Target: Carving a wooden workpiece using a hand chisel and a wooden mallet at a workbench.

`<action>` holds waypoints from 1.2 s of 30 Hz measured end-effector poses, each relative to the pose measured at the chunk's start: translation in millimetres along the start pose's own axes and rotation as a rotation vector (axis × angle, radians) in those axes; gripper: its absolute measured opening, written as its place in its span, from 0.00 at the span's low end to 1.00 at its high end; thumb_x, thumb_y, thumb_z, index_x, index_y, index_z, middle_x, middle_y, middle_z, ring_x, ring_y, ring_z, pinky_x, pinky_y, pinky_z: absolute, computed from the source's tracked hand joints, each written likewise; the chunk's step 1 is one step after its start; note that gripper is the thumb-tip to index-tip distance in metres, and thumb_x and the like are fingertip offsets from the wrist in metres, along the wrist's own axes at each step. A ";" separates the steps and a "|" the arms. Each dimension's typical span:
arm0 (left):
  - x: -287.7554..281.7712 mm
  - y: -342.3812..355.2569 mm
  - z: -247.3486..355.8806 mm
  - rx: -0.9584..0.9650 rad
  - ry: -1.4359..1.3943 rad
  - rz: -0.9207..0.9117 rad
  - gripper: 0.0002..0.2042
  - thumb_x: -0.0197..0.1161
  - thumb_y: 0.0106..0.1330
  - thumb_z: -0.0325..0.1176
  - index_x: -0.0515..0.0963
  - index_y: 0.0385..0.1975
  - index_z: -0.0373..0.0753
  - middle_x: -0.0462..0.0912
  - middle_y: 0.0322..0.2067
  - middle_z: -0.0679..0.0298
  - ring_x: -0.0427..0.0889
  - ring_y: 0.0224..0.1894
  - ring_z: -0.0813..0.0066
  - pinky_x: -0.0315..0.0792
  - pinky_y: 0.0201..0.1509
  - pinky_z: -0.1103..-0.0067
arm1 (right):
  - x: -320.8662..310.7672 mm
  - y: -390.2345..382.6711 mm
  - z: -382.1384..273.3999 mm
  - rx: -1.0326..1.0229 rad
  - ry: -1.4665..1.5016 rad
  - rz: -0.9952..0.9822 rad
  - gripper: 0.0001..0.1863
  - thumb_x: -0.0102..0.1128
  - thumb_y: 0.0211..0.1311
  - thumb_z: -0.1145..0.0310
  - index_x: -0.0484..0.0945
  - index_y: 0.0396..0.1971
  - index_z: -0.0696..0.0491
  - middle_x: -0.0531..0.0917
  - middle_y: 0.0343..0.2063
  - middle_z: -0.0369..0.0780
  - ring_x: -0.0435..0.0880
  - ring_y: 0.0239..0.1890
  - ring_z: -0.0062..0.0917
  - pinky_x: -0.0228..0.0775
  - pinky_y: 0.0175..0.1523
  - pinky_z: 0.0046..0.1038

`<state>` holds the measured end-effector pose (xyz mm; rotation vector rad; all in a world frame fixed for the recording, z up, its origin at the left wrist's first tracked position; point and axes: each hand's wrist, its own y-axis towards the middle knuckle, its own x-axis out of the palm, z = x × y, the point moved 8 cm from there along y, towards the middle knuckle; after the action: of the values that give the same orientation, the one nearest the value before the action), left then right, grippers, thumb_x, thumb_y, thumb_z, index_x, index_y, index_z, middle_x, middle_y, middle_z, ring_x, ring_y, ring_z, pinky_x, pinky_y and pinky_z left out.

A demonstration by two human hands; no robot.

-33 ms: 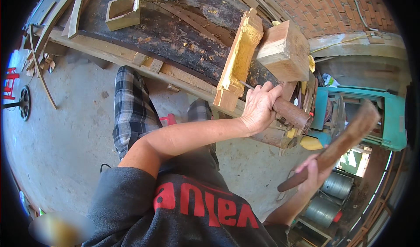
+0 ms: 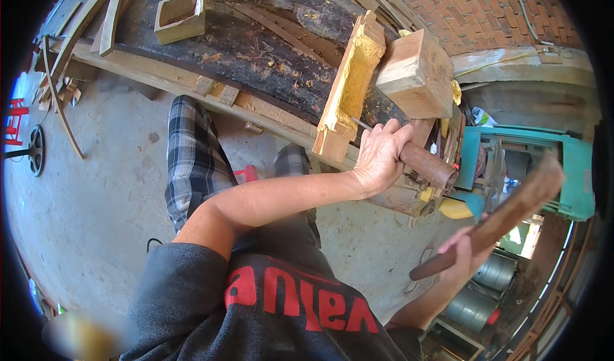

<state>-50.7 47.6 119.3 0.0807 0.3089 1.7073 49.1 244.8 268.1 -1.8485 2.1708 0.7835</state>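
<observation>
My left hand (image 2: 384, 159) is wrapped round a chisel (image 2: 430, 166) with a thick brown wooden handle. Its thin metal shaft points left, and the tip meets the near end of a hollowed yellow wood block (image 2: 353, 86). That block lies slanted on the workbench, its carved trough facing up, against a large squared timber block (image 2: 417, 74). To the right and lower, my right hand (image 2: 465, 258) grips a wooden mallet (image 2: 511, 214) shaped like a club. The mallet's thick head is raised, apart from the chisel handle and slightly blurred.
A dark, chip-strewn workbench (image 2: 256, 66) spans the top. On it sits a hollow square wooden box (image 2: 180, 18); long wood strips (image 2: 80, 22) overhang its left end. A teal machine (image 2: 579, 175) stands at right, above metal cylinders (image 2: 474, 306). Behind rises a brick wall (image 2: 486, 9).
My right hand and the mallet have shifted slightly to the right. My left hand, the chisel and the yellow block have stayed put.
</observation>
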 end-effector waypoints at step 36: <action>14.3 -20.9 8.7 0.141 -0.044 -0.034 0.13 0.62 0.50 0.21 0.72 0.34 0.45 0.71 0.35 0.59 0.72 0.42 0.54 0.63 0.43 0.65 | 21.4 -38.2 50.4 0.235 -0.105 -0.032 0.27 0.63 0.59 0.71 0.63 0.57 0.55 0.74 0.29 0.37 0.74 0.20 0.18 0.69 0.24 0.20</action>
<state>-30.9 65.6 120.7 0.2149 0.3956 1.6466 71.5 248.3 205.3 -1.6825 2.0638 0.5769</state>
